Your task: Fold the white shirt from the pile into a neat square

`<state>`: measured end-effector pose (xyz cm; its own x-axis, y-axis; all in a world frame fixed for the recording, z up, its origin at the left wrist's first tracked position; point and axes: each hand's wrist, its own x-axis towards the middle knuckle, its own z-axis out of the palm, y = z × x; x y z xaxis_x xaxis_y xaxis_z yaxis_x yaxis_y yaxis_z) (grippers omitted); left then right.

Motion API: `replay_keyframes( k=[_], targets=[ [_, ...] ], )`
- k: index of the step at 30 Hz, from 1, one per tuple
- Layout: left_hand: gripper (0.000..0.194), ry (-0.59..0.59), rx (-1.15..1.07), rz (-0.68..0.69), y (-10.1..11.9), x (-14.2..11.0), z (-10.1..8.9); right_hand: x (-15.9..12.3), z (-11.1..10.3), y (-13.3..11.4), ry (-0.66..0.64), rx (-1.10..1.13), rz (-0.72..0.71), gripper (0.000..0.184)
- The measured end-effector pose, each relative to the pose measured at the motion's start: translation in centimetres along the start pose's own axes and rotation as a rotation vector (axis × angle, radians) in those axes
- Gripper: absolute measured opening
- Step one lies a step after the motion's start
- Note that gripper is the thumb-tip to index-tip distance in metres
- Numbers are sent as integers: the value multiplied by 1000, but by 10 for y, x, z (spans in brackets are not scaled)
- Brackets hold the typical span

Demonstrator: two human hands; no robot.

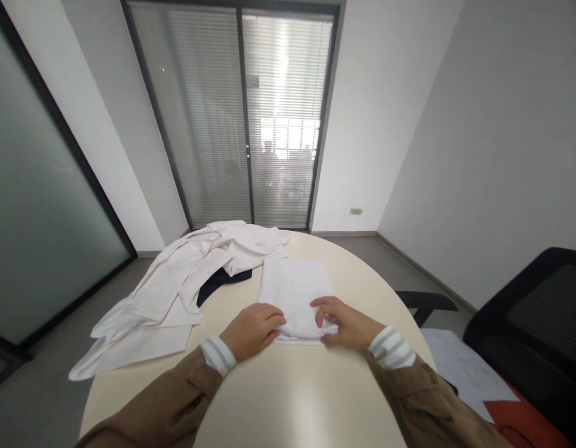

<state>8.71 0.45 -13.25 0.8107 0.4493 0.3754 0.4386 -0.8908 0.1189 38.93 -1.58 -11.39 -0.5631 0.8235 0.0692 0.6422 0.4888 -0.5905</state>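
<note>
A folded white cloth (295,286) lies as a flat rectangle on the round cream table (297,398), its near edge slightly rumpled and layered. At its near left corner, my left hand (254,330) has its fingers curled over the edge, with the thumb close to the fingers. My right hand (346,322) grips the near right corner, fingers bent on top and the thumb at the near edge. Both hands touch the cloth, and some fingertips are hard to make out against it.
Loose white garments (176,283) are heaped on the table's left side and hang over its edge, with a dark navy cloth (222,281) partly beneath. A black office chair (530,323) stands at the right, papers (469,364) on its seat. Glass doors (241,112) are behind.
</note>
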Motion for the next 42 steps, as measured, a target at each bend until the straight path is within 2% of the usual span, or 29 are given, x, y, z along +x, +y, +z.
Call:
replay_keyframes(
  k=[4, 8, 12, 15, 18, 23, 27, 31, 33, 35, 37, 40, 42],
  targets=[
    [18, 24, 51, -86, -5, 0, -1, 6, 1, -1, 42, 7, -111, 21],
    [20, -2, 53, -113, 0, -1, -6, 6, -1, 0, 90, 39, -138, 12],
    [30, -53, 67, -124, 3, -1, -8, 4, -9, -4, 191, -97, -178, 26],
    [42, -55, 64, -124, 2, -2, -8, 4, -12, -10, 123, -263, -147, 27],
    [49, -53, 56, -95, 1, -2, -7, 3, -9, -13, -8, -287, -53, 22],
    [36, -50, 91, -10, 1, 0, -7, 2, 2, -14, -3, -236, -30, 21],
    [20, -65, 189, -26, 3, 1, -8, 4, 5, -17, 1, -179, -44, 10],
    [18, -107, 203, -59, 6, 1, -9, 4, 1, -19, 114, -138, -125, 19],
    [19, -124, 176, -69, 8, 2, -11, 4, 1, -15, 158, -146, -165, 32],
    [21, -125, 139, -80, 9, 2, -12, 4, 3, -9, 109, -160, -137, 56],
    [22, -115, 97, -94, 11, 1, -13, 3, 6, -2, 12, -174, -49, 71],
    [23, -77, 39, -112, 11, -1, -12, 3, 10, 4, -66, -168, 25, 72],
    [20, -29, 11, -148, 9, -3, -8, 4, 10, 5, -37, -149, 18, 64]
  ],
)
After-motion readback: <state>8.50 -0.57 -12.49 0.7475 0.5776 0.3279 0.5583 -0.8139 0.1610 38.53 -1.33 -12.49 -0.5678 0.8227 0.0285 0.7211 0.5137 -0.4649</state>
